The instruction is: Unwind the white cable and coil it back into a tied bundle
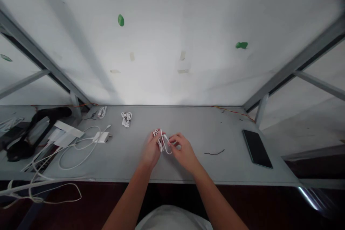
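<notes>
The ends of the white cable (162, 141) are hidden among fingers. It is held above the bench (188, 165), looped in the closed left hand (151, 151) and pinched by the right hand (183, 152). A phone (257, 148) lies well apart, right; a charger (101, 137) and coiled cables (126, 119) lie left.

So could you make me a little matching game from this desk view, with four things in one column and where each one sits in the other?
Things:
1. looped white cable
2. dark phone
3. white charger block
4. small coiled cable bundle

Places:
A. lying flat near the right end of the table
B. held between the left hand and right hand
C. far side of the table, left of centre, close to the wall
D. left of the hands, with a long loose cable curling beside it

Pairs: 1-B, 2-A, 3-D, 4-C
</notes>
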`<state>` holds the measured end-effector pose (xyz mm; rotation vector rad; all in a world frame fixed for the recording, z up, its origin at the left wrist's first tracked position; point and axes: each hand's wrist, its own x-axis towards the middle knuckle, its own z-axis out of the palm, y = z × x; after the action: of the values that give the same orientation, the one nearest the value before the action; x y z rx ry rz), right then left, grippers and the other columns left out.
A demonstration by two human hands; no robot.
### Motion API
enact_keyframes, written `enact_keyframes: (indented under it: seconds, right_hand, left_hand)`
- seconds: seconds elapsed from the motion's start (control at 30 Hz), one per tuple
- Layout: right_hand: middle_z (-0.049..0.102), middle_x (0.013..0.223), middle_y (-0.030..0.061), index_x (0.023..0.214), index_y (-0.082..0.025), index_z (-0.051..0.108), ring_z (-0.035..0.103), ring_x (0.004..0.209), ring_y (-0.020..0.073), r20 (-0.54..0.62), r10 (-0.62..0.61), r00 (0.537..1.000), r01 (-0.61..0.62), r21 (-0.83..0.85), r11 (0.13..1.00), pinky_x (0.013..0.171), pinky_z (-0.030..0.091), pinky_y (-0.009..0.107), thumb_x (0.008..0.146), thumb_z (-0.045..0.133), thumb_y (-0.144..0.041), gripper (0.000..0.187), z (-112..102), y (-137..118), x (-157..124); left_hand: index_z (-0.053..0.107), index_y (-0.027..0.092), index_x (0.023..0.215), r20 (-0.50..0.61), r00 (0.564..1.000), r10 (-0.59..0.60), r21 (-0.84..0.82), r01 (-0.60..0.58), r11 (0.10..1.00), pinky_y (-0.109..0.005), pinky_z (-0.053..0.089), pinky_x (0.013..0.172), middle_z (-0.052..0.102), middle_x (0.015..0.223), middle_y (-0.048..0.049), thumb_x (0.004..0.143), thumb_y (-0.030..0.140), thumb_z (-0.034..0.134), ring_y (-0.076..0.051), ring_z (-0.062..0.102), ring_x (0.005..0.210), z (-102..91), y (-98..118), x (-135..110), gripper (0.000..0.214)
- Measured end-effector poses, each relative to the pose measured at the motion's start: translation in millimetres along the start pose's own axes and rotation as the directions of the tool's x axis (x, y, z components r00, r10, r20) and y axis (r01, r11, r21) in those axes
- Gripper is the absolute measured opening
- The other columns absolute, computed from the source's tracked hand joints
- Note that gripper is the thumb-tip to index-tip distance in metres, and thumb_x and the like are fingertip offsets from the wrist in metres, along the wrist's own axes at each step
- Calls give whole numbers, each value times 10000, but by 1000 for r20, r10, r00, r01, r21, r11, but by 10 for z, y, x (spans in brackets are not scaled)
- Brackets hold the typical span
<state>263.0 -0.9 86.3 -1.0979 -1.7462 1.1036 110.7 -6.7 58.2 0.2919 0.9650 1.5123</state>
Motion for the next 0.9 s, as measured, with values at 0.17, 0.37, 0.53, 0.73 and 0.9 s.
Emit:
enact_keyframes:
  seconds: [0.17, 0.37, 0.53, 0.73, 0.9]
  right_hand:
    - [698, 774, 54, 812, -210, 724, 618, 673, 183, -36, 223, 974, -222, 37, 974, 613, 505, 297, 868, 644, -349, 170, 105, 217, 26]
    - [677, 678, 30, 806, -189, 679, 610, 582, 180, 118, 460, 880, -469, 367, 803, 508, 512, 300, 789, 719, -480, 294, 170, 342, 62]
    - [718, 833, 63, 831, -210, 658, 681, 727, 219, 263, 446, 855, -512, 555, 655, 579, 578, 357, 828, 681, -638, 429, 149, 265, 96]
    - [674, 750, 9, 842, -200, 639, 617, 600, 169, 227, 426, 876, -482, 437, 759, 527, 517, 313, 656, 896, -559, 478, 162, 298, 188]
    - [652, 727, 3, 906, -185, 670, 552, 565, 136, 352, 369, 860, -505, 494, 707, 485, 414, 268, 700, 860, -572, 478, 158, 260, 219]
  left_hand:
    - [702, 184, 1045, 59, 998, -8, 26, 7, 1000, -238, 484, 727, 712, 963, -33, 754, 372, 893, -121, 657, 807, -26, -41, -11, 396]
    - [675, 198, 1060, 103, 992, -79, 1, 79, 997, -350, 552, 873, 723, 1107, -97, 834, 468, 824, -223, 698, 1020, -53, -39, -18, 383]
    - [678, 182, 1121, 140, 981, -137, 51, 131, 990, -337, 562, 851, 717, 1167, -119, 818, 436, 835, -231, 701, 1024, -72, -30, -38, 426]
    - [675, 196, 1201, 187, 982, -36, 230, -8, 973, -286, 539, 726, 731, 1133, -100, 798, 449, 834, -223, 709, 950, -74, -36, -54, 502]
    - [668, 195, 1260, 239, 970, -45, 245, -15, 969, -314, 541, 781, 740, 1130, -103, 801, 479, 826, -229, 707, 949, -111, 12, -8, 563]
